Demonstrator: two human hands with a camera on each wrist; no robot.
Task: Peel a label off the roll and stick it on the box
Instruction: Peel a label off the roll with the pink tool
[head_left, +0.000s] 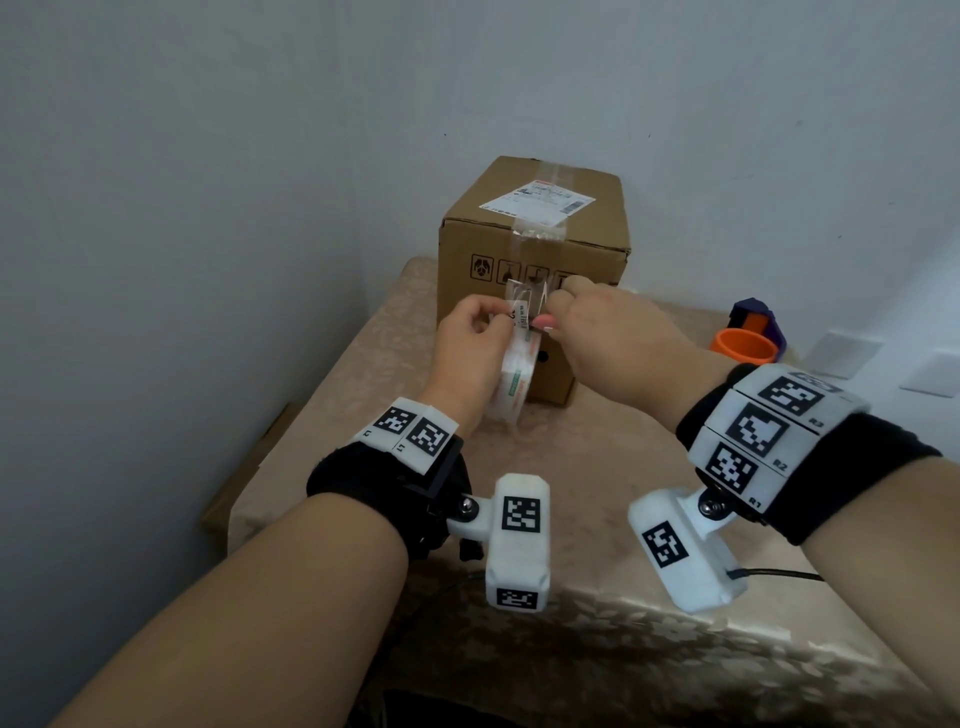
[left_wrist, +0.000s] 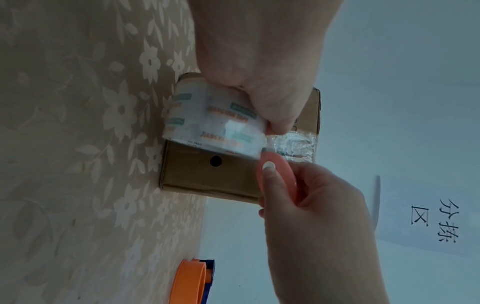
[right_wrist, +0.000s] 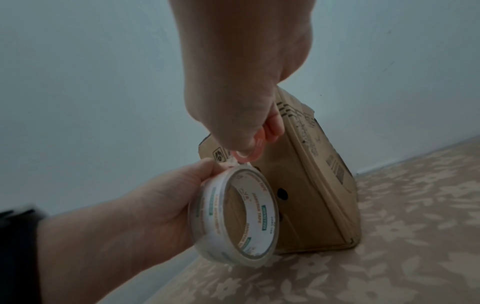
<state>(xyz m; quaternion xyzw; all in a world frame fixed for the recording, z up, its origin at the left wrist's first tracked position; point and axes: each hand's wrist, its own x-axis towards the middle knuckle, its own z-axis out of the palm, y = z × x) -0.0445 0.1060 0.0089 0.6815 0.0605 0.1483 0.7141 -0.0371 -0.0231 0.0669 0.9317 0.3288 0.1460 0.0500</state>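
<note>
Floral-clothed bench (head_left: 597, 545): left hand (head_left: 470, 353) gripped clear tape roll (right_wrist: 233, 216) near brown cardboard box (head_left: 535, 244); right hand (head_left: 618, 332) fingers pinched its crinkled end, which might fold and stick to itself.

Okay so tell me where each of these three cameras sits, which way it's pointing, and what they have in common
Head: worn on the head, looking forward and down at the box on the table; both forearms, left hand and right hand show.
Left wrist: looks along the left hand at the tape roll it grips; the right hand reaches in.
Right wrist: looks along the right hand, which pinches the tape end; the left hand shows holding the roll.
Shared: all three show box, roll and both hands.
</note>
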